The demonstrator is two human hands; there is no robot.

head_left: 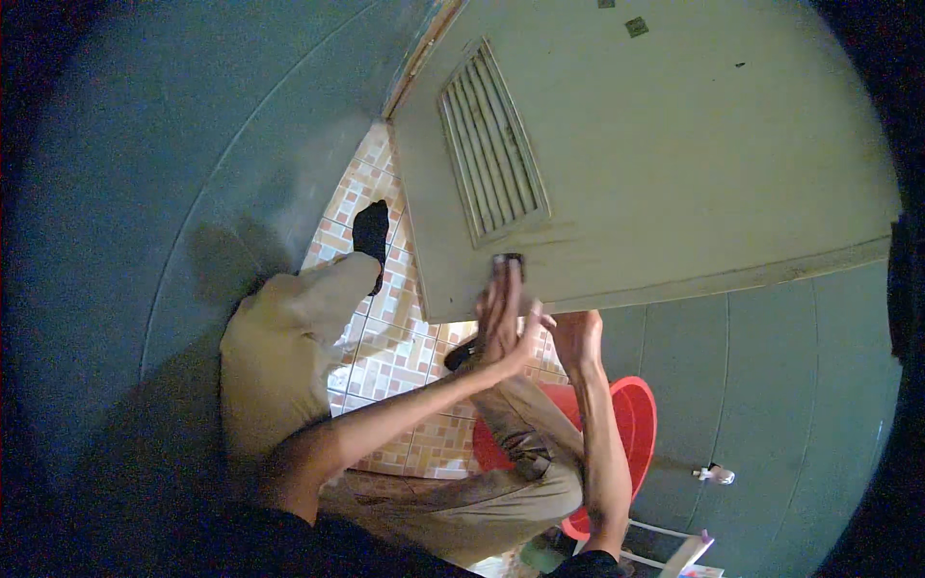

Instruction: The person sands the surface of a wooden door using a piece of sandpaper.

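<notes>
A pale door point(674, 193) with a slatted vent point(493, 144) fills the upper right of the head view. My left hand point(503, 318) reaches up to the door just below the vent, fingers stretched and pressing a small dark pad point(508, 259) to its surface. Faint brownish streaks show beside the pad. My right hand point(578, 335) is at the door's edge, right of my left hand. Its fingers go behind the door and are hidden, so their grip does not show.
A red plastic basin point(636, 414) stands behind my right forearm. Patterned tiles point(385, 356) cover the floor, with my feet in dark footwear point(370, 231). Grey-green walls rise on both sides. A white tap-like fitting point(714, 474) juts from the right wall; a white rack point(686, 556) is below it.
</notes>
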